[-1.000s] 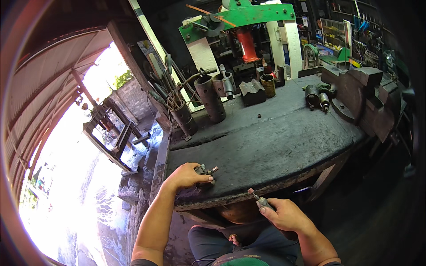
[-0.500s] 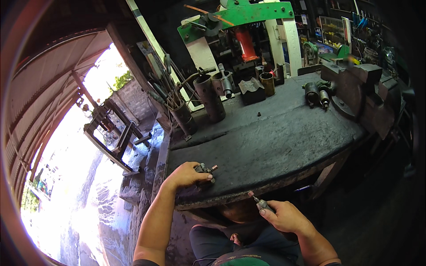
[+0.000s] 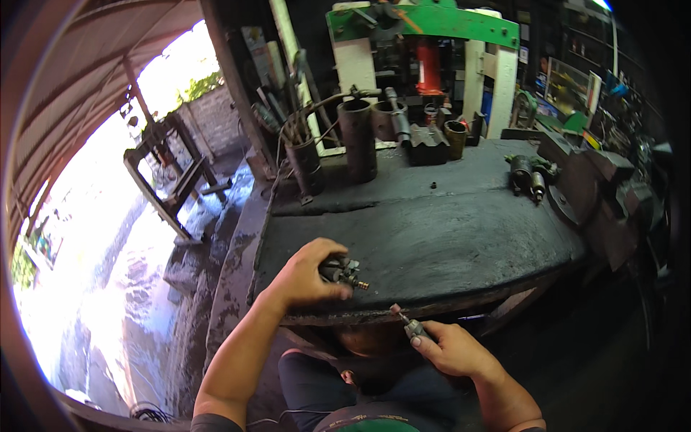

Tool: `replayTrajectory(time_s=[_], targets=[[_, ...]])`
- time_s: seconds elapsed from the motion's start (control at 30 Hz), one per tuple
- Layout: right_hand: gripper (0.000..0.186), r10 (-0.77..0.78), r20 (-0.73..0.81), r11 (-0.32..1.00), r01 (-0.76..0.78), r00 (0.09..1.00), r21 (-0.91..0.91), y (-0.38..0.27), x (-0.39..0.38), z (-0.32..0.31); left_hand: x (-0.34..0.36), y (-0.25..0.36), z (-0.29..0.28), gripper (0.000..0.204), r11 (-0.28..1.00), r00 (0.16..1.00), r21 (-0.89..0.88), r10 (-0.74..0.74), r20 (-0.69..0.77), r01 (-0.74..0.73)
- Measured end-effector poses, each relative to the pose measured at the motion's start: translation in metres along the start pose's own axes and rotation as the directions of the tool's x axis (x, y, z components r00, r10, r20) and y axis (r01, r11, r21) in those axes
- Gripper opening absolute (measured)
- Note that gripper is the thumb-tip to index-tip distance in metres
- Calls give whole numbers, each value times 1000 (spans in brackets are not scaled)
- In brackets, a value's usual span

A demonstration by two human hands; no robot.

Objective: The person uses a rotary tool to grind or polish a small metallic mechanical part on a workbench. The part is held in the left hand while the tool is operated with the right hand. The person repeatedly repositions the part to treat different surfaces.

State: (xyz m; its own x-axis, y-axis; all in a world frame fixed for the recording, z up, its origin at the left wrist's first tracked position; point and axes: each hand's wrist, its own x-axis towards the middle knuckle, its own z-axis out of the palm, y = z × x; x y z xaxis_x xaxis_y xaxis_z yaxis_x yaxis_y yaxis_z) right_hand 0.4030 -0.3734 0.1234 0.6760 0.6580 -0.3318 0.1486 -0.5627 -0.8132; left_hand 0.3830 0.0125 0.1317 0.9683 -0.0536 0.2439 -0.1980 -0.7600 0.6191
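Observation:
My left hand (image 3: pixel 308 277) is curled around a small dark metal part (image 3: pixel 341 269), above the near left of the workbench. From its right side a ribbed, brass-coloured fitting (image 3: pixel 361 286) sticks out. My fingers hide much of the part's body. Lower and to the right, just off the bench's front edge, my right hand (image 3: pixel 457 349) grips a rotary grinder (image 3: pixel 415 330). A small pinkish grinding stone (image 3: pixel 395 308) tips it, pointing up and left, apart from the metal part. Whether the stone spins I cannot tell.
The dark workbench (image 3: pixel 432 230) carries a can of rods (image 3: pixel 305 167), upright metal tubes (image 3: pixel 358 140) and a ridged block (image 3: pixel 428 146) along its back. Two cylindrical tools (image 3: pixel 529 178) lie near a large vise (image 3: pixel 597 187) at right. Behind stands a green-topped press (image 3: pixel 461 23).
The view has shifted. My left hand has turned the metal part, so its fitting now points slightly down and right instead of up. The grinding stone has come a little nearer to it.

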Motion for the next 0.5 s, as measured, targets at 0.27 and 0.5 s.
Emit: replayTrajectory(time_s=[0.27,0.5], targets=[[62,-26,29,925,35,999,-378,-45,43,-21,5,-16,40,44,979,950,-87,-199,-241,183],[63,12,46,808,17,999,-588,-72,63,-20,17,-9,25,55,970,962,-29,-242,-125,241]])
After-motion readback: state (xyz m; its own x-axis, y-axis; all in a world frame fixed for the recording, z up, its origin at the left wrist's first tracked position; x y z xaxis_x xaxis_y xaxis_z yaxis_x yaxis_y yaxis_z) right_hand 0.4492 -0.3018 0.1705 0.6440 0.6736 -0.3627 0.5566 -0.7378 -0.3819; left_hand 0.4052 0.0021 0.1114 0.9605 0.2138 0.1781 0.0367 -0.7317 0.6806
